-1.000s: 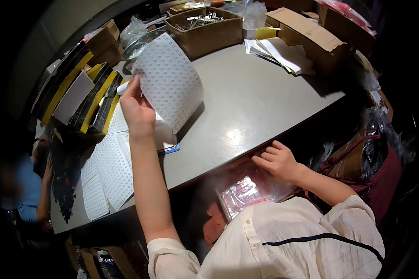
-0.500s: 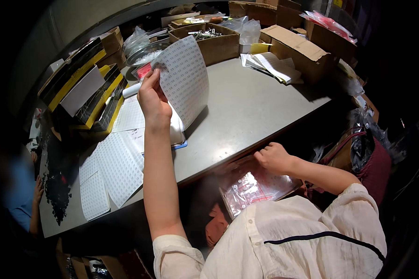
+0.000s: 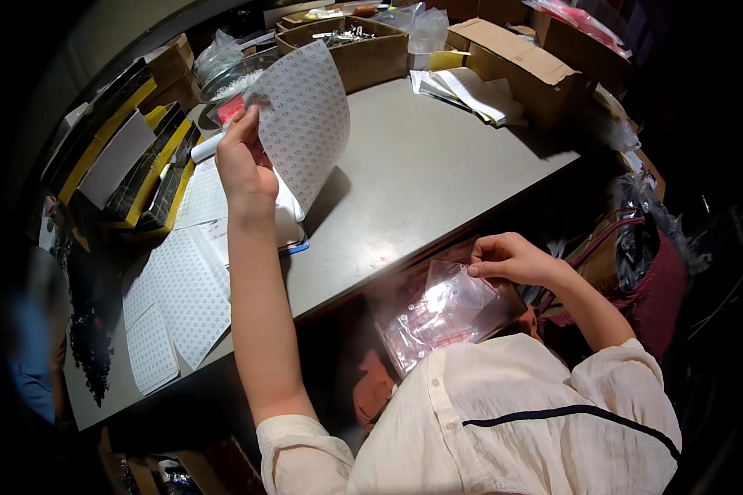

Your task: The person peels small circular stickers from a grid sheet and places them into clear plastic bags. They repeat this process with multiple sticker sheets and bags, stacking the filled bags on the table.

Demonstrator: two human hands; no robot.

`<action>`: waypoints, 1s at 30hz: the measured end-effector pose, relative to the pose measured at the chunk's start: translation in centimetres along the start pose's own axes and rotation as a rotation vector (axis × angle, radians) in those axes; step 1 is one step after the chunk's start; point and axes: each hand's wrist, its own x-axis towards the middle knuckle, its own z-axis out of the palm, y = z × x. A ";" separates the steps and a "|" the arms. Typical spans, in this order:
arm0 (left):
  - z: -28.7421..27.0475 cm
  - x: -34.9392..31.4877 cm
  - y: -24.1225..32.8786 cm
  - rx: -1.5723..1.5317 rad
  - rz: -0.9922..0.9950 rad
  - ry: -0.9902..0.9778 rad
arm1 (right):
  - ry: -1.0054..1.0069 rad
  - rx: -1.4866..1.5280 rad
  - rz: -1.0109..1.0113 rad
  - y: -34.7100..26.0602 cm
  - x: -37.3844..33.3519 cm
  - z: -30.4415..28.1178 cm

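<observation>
My left hand (image 3: 248, 161) is raised over the table, its fingers closed on the edge of a white sticker sheet (image 3: 309, 115) printed with rows of small marks. The sheet stands up and curls to the right. Below the table's front edge, my right hand (image 3: 508, 257) pinches the corner of a clear plastic bag (image 3: 452, 285). That bag lifts a little off a stack of clear bags with red lines (image 3: 421, 334), which lies in a shallow box at my lap. More printed sheets (image 3: 186, 289) lie on the table at the left, beside a pad with a blue edge (image 3: 295, 247).
Black and yellow boxes (image 3: 144, 165) stand at the left. Along the back are a carton of metal parts (image 3: 380, 62), a clear bowl (image 3: 231, 82) and a brown carton (image 3: 512, 70). Loose papers (image 3: 466, 95) lie before it. A person in blue (image 3: 37, 330) is at the far left.
My right hand has taken hold of a clear bag and raised its corner from the stack. The left hand still holds up the sticker sheet. The whole view has shifted slightly.
</observation>
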 end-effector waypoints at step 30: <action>0.4 -1.1 -1.1 0.055 -0.175 -0.048 | -0.199 0.602 -0.531 -11.9 23.0 -5.2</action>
